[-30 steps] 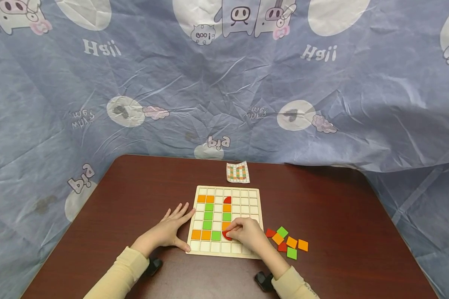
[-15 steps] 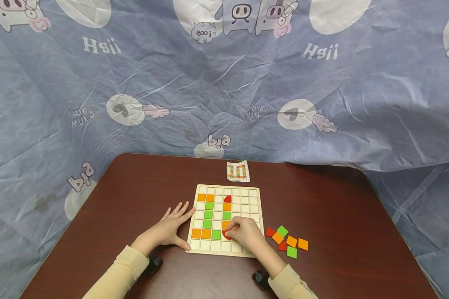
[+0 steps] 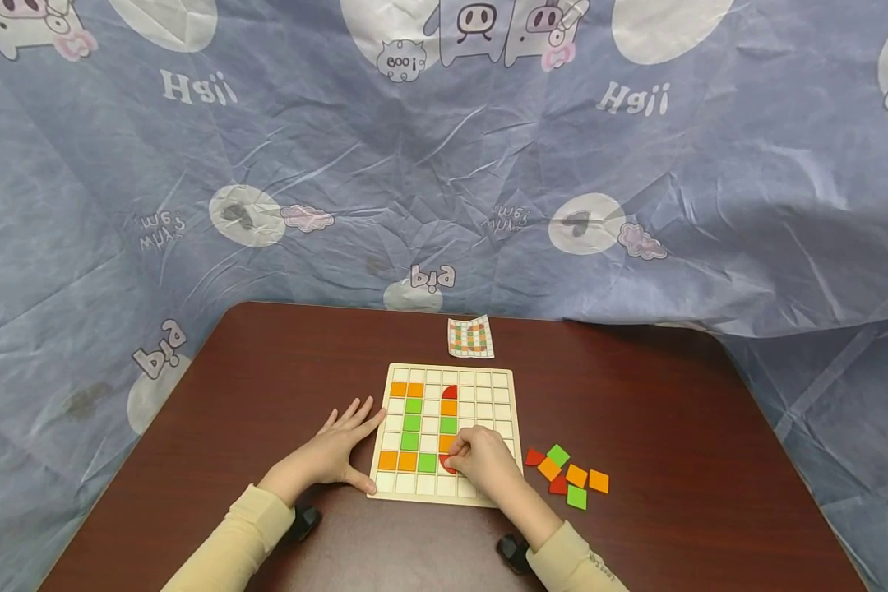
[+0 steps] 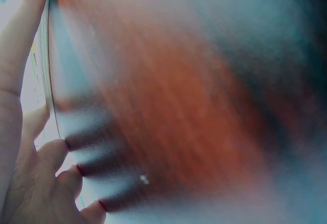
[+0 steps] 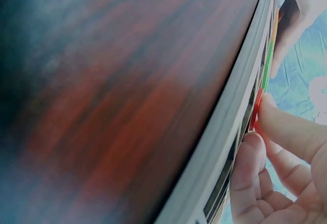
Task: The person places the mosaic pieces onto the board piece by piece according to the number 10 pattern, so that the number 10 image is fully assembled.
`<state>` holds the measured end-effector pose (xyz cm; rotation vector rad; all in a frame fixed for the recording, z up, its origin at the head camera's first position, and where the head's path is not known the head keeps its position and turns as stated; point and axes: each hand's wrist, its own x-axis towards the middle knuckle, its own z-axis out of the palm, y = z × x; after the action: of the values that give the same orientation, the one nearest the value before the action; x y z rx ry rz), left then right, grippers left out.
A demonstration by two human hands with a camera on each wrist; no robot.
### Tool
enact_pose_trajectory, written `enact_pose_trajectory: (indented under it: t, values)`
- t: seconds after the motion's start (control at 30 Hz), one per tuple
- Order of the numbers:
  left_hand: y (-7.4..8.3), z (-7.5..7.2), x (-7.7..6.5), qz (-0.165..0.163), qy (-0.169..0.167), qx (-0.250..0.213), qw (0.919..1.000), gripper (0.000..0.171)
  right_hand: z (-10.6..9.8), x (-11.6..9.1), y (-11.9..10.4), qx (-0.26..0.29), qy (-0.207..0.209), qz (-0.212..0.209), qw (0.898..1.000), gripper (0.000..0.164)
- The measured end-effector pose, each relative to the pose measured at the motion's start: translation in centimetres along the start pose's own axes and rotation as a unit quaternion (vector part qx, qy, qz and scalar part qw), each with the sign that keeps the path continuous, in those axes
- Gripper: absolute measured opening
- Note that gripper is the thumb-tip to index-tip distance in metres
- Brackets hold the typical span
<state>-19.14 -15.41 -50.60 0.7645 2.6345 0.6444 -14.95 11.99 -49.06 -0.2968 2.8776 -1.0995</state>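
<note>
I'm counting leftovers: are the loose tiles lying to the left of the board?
No, the loose tiles lie on the table to the right of the board.

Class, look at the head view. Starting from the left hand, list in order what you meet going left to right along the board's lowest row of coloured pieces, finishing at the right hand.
Left hand → first orange tile → second orange tile → green tile → red piece → right hand pinching that piece.
</note>
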Motion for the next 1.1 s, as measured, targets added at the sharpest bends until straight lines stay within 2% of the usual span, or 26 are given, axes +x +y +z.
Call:
enact_pose_trajectory:
  t: [0.23,0.5,0.87,1.1]
  values:
    - [-0.1,0.0,0.0,0.004,0.002,0.000,1.0000,0.123,-0.1,0.1,0.0,-0.004,0.004,0.005,1.000,0.016]
    - [-0.1,0.0,0.0,0.002,-0.002,0.000,1.0000,0.123,-1.1,-0.3,0.7,0.033,0.009,0.038,0.999,0.010]
    - [-0.1,-0.1,-0.1,0.006,-0.001,0.003,1.0000,0.124,-5.4,-1.0,3.4,0.053,0.048,0.126,0.989,0.005]
    - [0.0,-0.1,-0.1,0.005,-0.001,0.003,1.0000,0.123,-8.3,-2.0,6.0,0.032,0.054,0.152,0.986,0.013]
